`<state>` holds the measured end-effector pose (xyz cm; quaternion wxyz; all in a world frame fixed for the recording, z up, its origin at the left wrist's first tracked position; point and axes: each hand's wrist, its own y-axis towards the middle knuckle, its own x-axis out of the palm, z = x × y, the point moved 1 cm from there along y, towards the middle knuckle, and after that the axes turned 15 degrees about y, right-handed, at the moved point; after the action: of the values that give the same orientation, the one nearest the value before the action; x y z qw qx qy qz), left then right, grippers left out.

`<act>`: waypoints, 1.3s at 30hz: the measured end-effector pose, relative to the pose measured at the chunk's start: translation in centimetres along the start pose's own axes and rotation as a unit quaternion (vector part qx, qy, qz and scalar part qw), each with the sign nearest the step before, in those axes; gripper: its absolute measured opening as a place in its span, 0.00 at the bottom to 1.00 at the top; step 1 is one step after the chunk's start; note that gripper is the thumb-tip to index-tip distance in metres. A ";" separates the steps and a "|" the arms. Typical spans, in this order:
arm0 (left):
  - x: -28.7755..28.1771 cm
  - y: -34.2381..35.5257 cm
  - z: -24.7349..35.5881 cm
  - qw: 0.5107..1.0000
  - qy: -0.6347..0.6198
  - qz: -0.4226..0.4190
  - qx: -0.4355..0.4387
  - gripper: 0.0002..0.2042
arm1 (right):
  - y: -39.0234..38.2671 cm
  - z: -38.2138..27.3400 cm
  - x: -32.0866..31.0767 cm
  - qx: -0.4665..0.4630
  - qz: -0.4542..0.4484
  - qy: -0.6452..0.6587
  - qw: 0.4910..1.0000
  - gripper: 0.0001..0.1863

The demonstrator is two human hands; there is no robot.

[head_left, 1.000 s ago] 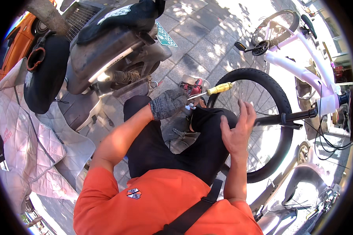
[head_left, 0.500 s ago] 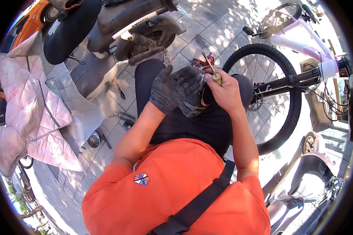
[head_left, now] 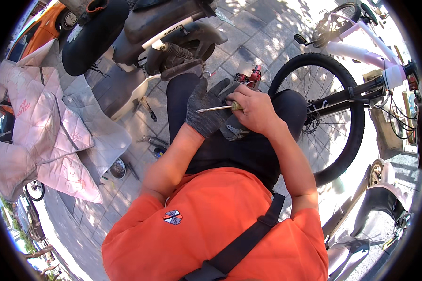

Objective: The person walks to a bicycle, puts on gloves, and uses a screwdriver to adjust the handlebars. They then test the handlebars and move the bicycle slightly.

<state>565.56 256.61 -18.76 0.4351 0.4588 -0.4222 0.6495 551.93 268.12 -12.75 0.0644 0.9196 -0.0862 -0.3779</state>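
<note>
My left hand [head_left: 204, 110], in a dark grey knit glove, is raised over my lap with its fingers apart. My right hand [head_left: 253, 110], bare, grips a screwdriver [head_left: 237, 105] by its yellowish handle. The metal shaft points left, lying across or just over the gloved palm. Beyond both hands, a red and metal object [head_left: 255, 75] with a thin looped wire sits low on the paving; its exact kind is unclear. My dark-clad knees are on either side of my hands.
A bicycle wheel [head_left: 328, 154] with a black fork stands at my right, joined to a pale lilac frame [head_left: 361, 56]. A scooter [head_left: 150, 28] is ahead-left, beside a pink quilted cover [head_left: 65, 145]. Small tools [head_left: 152, 143] and a round container [head_left: 117, 168] lie on the paving.
The screwdriver passed from my gloved left hand into my right hand. Its shaft then swung from pointing up to pointing left across the glove. My left fingers spread, and the view shifted.
</note>
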 end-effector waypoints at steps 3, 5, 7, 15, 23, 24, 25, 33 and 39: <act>-0.1 -0.4 -0.7 0.998 0.028 0.054 -0.002 0.34 | 0.0 1.3 0.5 0.023 -0.039 0.023 0.999 0.12; -0.6 -0.7 -0.6 0.998 0.060 -0.003 0.014 0.25 | 0.5 1.8 0.5 0.029 -0.060 0.055 0.996 0.11; -2.7 -0.7 -0.6 0.997 0.082 0.014 0.001 0.22 | 1.2 2.2 1.1 0.025 -0.033 0.063 0.997 0.11; -1.5 -1.8 2.0 0.928 0.290 0.226 -0.058 0.09 | 3.4 2.5 -0.1 -0.098 -0.011 0.041 0.994 0.11; 2.4 0.3 5.9 0.873 0.388 0.295 0.002 0.09 | 6.3 2.9 0.2 -0.080 0.062 0.116 0.988 0.12; -0.7 0.6 8.0 0.886 0.376 0.270 -0.029 0.11 | 7.2 3.9 0.9 -0.086 0.093 0.141 0.982 0.12; -0.8 1.7 10.2 0.904 0.365 0.220 -0.041 0.13 | 8.5 4.9 1.5 -0.091 0.126 0.164 0.974 0.12; -4.3 11.9 18.1 0.884 0.291 0.360 0.064 0.19 | 16.4 11.5 7.4 0.168 0.283 0.525 0.785 0.15; -9.2 14.7 20.2 0.879 0.334 0.332 0.071 0.13 | 20.5 14.0 12.3 0.150 0.321 0.585 0.730 0.13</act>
<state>558.02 231.97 -25.36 0.2752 0.0774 -0.3322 0.8989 548.39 244.79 -27.23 0.0812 0.8740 -0.3771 0.2955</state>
